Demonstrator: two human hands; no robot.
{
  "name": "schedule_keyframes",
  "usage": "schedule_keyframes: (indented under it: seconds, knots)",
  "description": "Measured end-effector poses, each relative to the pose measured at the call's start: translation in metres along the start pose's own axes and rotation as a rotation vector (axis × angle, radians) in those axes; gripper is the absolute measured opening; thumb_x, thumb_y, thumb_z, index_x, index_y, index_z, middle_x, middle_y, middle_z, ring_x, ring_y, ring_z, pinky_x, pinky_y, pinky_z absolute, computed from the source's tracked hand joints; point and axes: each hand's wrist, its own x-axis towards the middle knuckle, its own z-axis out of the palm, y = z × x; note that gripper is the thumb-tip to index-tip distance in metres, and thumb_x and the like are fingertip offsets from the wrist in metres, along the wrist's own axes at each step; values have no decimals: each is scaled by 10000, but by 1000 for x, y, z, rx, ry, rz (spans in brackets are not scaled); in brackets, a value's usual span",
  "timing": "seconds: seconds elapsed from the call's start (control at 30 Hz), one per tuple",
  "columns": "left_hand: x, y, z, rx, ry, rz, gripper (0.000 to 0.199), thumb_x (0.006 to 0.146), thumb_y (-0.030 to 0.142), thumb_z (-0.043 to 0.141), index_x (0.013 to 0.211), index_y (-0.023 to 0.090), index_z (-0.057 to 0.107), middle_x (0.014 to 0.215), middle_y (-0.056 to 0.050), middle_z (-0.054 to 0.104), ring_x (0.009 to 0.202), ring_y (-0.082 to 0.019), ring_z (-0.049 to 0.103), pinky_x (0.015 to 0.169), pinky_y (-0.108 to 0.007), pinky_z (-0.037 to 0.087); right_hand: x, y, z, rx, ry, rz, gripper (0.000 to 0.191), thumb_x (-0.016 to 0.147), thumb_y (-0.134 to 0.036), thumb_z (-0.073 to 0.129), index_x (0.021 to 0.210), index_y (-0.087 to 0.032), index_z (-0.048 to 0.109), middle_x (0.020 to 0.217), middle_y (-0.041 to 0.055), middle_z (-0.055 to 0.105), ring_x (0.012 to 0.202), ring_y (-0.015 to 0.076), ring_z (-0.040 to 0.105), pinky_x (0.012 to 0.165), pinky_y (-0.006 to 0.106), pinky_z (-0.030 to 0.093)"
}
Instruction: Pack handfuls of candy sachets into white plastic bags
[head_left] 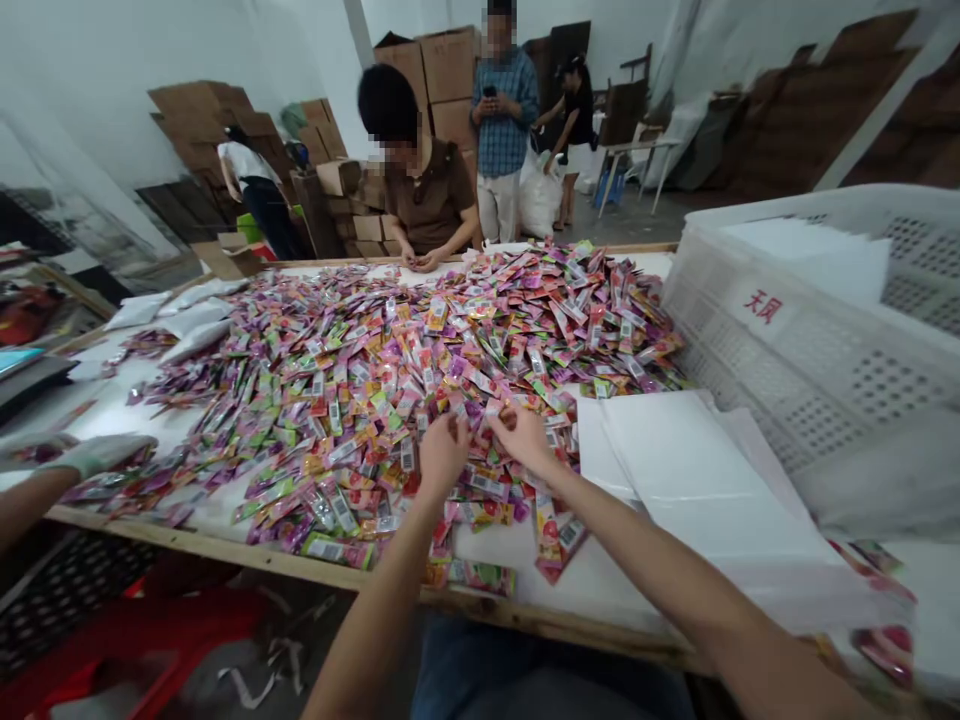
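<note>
A broad heap of small colourful packets (360,360) covers much of the white table. My left hand (444,452) is over the near part of the heap, its fingers bent together at a packet's edge; what they hold is too small to name. Close to its right, my right hand (519,432) has thumb and forefinger pinched on a small pinkish packet (495,410). The two hands are a short way apart. A stack of white plastic bags (682,450) lies flat to the right of my right hand.
A white perforated crate (795,370) holding white sheets stands at the right. Gloved hands (105,455) of a co-worker reach in at the left edge, near filled white bags (199,320). Across the table, a person in brown (431,200) handles something small. A wooden rim (300,565) edges the table.
</note>
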Motion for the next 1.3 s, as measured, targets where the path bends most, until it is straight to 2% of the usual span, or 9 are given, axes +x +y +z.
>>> schedule_keyframes:
  seconds: [0.13, 0.33, 0.5, 0.7, 0.83, 0.93, 1.07, 1.2, 1.3]
  knots:
    - [16, 18, 22, 164, -65, -82, 349, 846, 276, 423, 1132, 79, 461, 1010, -190, 611, 935, -245, 607, 727, -302, 469, 13, 5, 40, -67, 35, 111, 402, 640, -273, 657, 990, -134, 515, 900, 100, 641, 808, 224, 594, 678, 299, 441]
    - [-32, -8, 31, 177, -269, 112, 213, 798, 83, 415, 955, 164, 535, 852, -90, 644, 810, -185, 623, 696, -270, 458, -4, 52, 16, 71, -145, 129, 184, 637, -309, 624, 742, -167, 570, 602, -5, 600, 576, 172, 568, 553, 259, 415]
    - [-71, -32, 13, -183, -54, 294, 123, 832, 195, 397, 883, 178, 507, 809, -37, 605, 764, -150, 569, 706, -256, 446, -9, 51, -11, -53, -134, -97, 132, 701, -184, 473, 727, -162, 601, 754, 60, 621, 767, 203, 571, 694, 288, 431]
    - [-49, -50, -14, -429, 350, -179, 330, 699, 480, 576, 844, 185, 545, 585, 46, 510, 518, -116, 482, 535, -225, 400, 12, 3, -17, -143, -41, -338, 203, 736, -157, 460, 874, -170, 610, 897, 75, 611, 882, 215, 542, 797, 310, 407]
    - [-12, -40, -4, -368, 317, -156, 331, 709, 442, 575, 918, 186, 564, 789, -26, 582, 740, -175, 564, 683, -280, 440, 26, -38, 20, -295, -255, -574, 298, 768, -121, 466, 1046, -167, 562, 1040, 88, 599, 963, 203, 523, 819, 290, 392]
    - [-14, -33, 2, -290, 362, -36, 213, 782, 378, 483, 790, 179, 558, 867, -79, 550, 824, -197, 550, 754, -317, 440, 30, -45, 37, -472, -354, -634, 239, 776, -62, 430, 938, -142, 586, 971, 113, 609, 943, 212, 522, 800, 293, 385]
    - [-44, -51, -17, -434, 245, 165, 213, 837, 355, 383, 876, 183, 503, 882, -75, 577, 858, -179, 569, 783, -304, 448, 32, -23, 9, -383, -256, -568, 170, 767, -88, 452, 879, -140, 569, 914, 96, 602, 903, 202, 518, 765, 276, 380]
    - [-50, -80, -54, -519, 356, -69, 278, 824, 441, 378, 842, 183, 481, 568, 25, 521, 520, -133, 522, 555, -253, 445, 32, -2, -32, -288, -160, -375, 116, 778, -202, 457, 850, -153, 532, 763, 60, 587, 735, 201, 526, 676, 287, 379]
    - [-35, -81, -60, -368, 287, -43, 302, 751, 472, 511, 836, 184, 543, 599, 31, 552, 535, -121, 524, 543, -226, 425, 26, -4, -36, -231, -211, -345, 158, 779, -182, 419, 915, -166, 499, 715, 26, 575, 633, 176, 520, 602, 268, 372]
